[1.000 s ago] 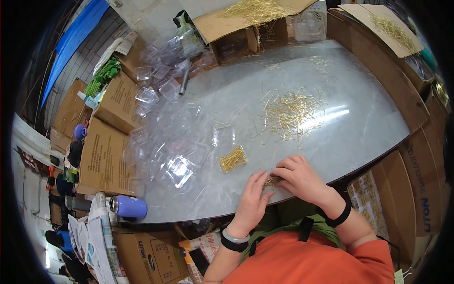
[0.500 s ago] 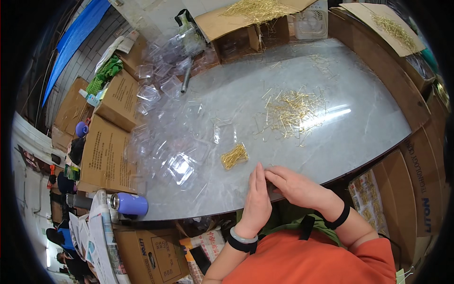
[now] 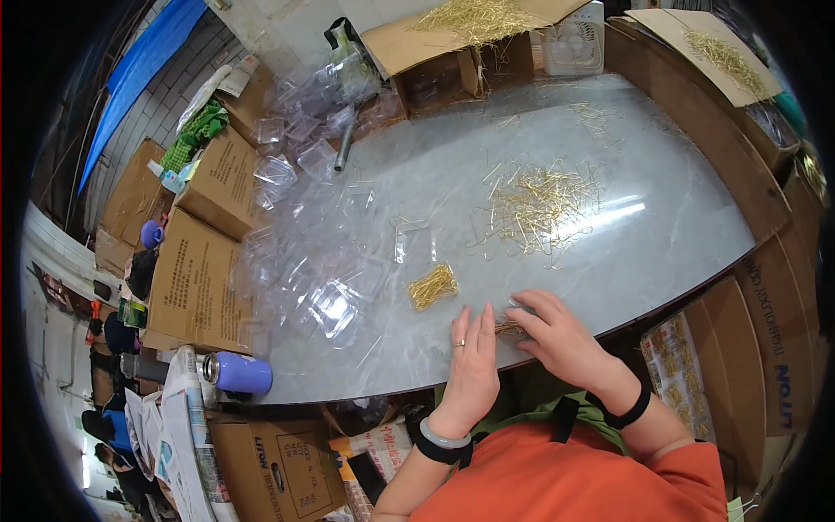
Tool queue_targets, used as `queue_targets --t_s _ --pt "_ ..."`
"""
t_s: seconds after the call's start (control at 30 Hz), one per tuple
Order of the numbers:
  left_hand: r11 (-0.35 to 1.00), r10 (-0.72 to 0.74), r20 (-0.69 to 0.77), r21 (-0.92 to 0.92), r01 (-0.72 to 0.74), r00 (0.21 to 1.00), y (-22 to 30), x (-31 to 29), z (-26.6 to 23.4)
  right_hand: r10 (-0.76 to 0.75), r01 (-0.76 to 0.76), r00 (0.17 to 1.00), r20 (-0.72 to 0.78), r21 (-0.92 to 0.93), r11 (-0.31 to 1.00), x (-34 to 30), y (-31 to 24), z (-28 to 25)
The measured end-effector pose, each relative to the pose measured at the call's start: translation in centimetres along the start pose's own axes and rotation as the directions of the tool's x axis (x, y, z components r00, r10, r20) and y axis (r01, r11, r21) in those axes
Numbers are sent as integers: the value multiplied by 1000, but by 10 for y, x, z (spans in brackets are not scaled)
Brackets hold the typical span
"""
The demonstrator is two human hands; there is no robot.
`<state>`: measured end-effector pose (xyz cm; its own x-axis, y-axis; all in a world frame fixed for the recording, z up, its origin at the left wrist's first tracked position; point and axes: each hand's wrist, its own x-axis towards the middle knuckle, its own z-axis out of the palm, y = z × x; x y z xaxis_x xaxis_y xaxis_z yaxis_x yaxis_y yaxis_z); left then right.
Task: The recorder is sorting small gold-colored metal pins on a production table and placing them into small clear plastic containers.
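Boxes (image 3: 196,278) lined the left edge of the counter (image 3: 678,209) and a cardboard wall (image 3: 696,109) its right edge, probably to stop things sliding off. Just inside the near edge, we had a small bundle of gold wires (image 3: 508,328) between our hands. Our left hand (image 3: 474,357) stood with fingers stretched straight, perhaps as a fence for the wires; our right hand (image 3: 561,339) arched over the other side, fingers parted. Whether its fingertips pinched the wires, we could not tell. Just beyond, toward the far edge, lay a filled case (image 3: 453,291), apparently left within easy reach. We had the loose pile (image 3: 544,209) nearer the right edge and the clear cases (image 3: 335,313) toward the left edge, so each supply likely suited one hand.
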<state>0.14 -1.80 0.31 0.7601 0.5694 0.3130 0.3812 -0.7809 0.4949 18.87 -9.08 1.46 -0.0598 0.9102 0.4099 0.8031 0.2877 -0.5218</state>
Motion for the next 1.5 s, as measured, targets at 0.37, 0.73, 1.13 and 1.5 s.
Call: queue_targets --t_s 0.37,0.73,1.13,1.5 --pt "989 -38 6 -141 39 999 -1 3 11 160 -149 987 -27 242 959 6 -16 8" --pt "980 -54 -11 -191 51 998 2 3 8 -42 30 998 54 217 976 5 18 -6" --pt "997 6 43 -82 -3 999 2 8 7 164 -147 976 -146 119 982 -11 -23 24" --pt "989 -48 -141 -143 28 989 -3 -3 22 -5 -2 999 53 126 992 5 -7 -3"
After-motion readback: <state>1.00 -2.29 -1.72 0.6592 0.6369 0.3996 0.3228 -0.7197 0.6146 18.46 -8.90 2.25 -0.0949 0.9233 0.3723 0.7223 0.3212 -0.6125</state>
